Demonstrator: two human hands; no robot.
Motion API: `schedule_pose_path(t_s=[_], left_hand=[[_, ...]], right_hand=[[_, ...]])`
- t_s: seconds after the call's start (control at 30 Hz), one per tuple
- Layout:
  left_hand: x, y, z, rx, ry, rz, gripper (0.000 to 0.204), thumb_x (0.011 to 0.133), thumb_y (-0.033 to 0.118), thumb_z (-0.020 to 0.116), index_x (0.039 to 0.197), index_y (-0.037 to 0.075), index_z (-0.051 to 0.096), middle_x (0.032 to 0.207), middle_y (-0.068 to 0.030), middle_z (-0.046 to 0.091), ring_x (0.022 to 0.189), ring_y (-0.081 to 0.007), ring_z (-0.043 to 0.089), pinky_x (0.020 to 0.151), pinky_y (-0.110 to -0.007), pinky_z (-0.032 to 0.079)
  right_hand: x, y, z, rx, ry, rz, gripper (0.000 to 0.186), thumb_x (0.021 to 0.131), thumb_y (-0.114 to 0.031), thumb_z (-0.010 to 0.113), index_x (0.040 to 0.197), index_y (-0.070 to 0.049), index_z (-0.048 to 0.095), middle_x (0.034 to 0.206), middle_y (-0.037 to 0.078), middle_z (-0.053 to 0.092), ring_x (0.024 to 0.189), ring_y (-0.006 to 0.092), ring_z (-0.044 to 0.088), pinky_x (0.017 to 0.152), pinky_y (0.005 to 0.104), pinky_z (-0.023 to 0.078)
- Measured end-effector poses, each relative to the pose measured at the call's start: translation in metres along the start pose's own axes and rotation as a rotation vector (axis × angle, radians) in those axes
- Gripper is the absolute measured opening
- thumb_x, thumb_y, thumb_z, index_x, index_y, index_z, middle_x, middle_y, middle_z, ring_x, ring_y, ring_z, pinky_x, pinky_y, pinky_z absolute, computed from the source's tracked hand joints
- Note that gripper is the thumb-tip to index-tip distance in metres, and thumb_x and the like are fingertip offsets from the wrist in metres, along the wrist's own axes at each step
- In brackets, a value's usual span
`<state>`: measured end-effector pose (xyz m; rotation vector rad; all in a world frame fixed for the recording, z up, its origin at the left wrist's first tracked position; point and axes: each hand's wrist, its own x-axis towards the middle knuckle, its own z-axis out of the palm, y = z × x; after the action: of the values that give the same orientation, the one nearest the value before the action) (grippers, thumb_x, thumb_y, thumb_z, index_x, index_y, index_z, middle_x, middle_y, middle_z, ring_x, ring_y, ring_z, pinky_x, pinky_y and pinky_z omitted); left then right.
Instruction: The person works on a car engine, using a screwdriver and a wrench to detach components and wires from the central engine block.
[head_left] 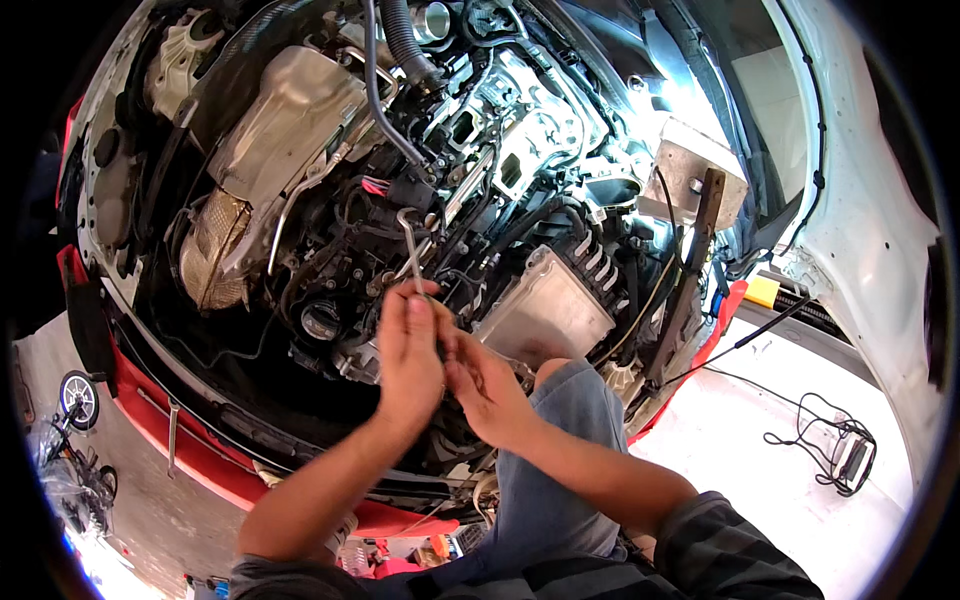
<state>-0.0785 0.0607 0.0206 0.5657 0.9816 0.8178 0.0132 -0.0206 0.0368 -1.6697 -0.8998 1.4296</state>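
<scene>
My left hand (408, 350) is closed round the shaft of a metal wrench (415, 262) over the open engine bay. The wrench points up and away, and its curved head lies against dark engine parts near a red-and-black connector (375, 187). My right hand (487, 388) is pressed close beside the left, fingers curled in toward the wrench's lower end. A small dark piece shows between the two hands, too covered to name. Just right of my hands sits a silver metal box (550, 308). A round black cap (321, 320) lies left of them.
A large metal heat shield (290, 120) covers the far left of the engine. A bright lamp glares by a metal block (690, 170) at the back right. Another wrench (173, 440) hangs on the red bumper (215, 465). A coiled cable (830, 450) lies right, on a white surface.
</scene>
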Motion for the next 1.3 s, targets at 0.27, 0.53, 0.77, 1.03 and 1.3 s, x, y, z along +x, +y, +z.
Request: schedule_pose_path(t_s=[0.27,0.53,0.77,1.03,1.3], left_hand=[[-0.017,-0.001,0.045,-0.088,-0.055,-0.186,0.021,0.104,0.016,0.04,0.119,0.002,0.048,0.097,-0.0044,0.059,0.064,-0.0023,0.042,0.059,-0.019,0.04],[-0.004,0.013,0.043,-0.001,-0.038,-0.115,0.027,0.105,0.021,0.043,0.121,0.0,0.05,0.093,-0.0028,0.059,0.077,-0.0056,0.047,0.073,-0.02,0.04],[0.0,0.011,0.019,0.004,0.202,-0.029,0.027,0.106,0.021,0.037,0.123,0.004,0.05,0.077,0.0005,0.046,0.06,-0.0054,0.041,0.054,-0.021,0.036],[-0.005,0.003,0.015,0.055,0.044,-0.083,0.03,0.107,0.026,0.036,0.123,0.005,0.049,0.074,0.0011,0.047,0.054,-0.0031,0.038,0.046,-0.02,0.033],[-0.049,0.027,0.02,0.496,-0.344,-0.009,0.019,0.097,0.02,0.058,0.106,0.003,0.056,0.071,-0.0037,0.055,0.062,-0.0105,0.049,0.057,-0.026,0.039]], right_hand=[[-0.011,-0.03,-0.017,-0.374,0.112,-0.014,0.045,0.093,-0.009,0.051,0.135,0.002,0.038,0.103,0.025,0.066,0.093,0.0428,0.065,0.08,0.046,0.05],[0.009,-0.04,-0.02,-0.487,0.141,-0.069,0.033,0.094,-0.011,0.05,0.123,0.004,0.049,0.08,0.024,0.065,0.072,0.042,0.066,0.062,0.0434,0.052],[-0.004,-0.019,-0.106,-0.796,0.841,-0.086,0.05,0.093,-0.014,0.056,0.134,0.006,0.038,0.129,0.027,0.046,0.121,0.0393,0.046,0.106,0.0433,0.033],[-0.037,0.066,-0.28,-0.973,1.125,0.039,0.045,0.092,-0.035,0.063,0.112,0.004,0.056,0.094,0.023,0.064,0.084,0.038,0.062,0.078,0.0416,0.048],[-0.029,0.012,-0.155,-0.687,0.965,-0.148,0.034,0.085,-0.017,0.074,0.104,0.001,0.052,0.082,0.009,0.06,0.072,0.0166,0.057,0.067,0.0307,0.046]])
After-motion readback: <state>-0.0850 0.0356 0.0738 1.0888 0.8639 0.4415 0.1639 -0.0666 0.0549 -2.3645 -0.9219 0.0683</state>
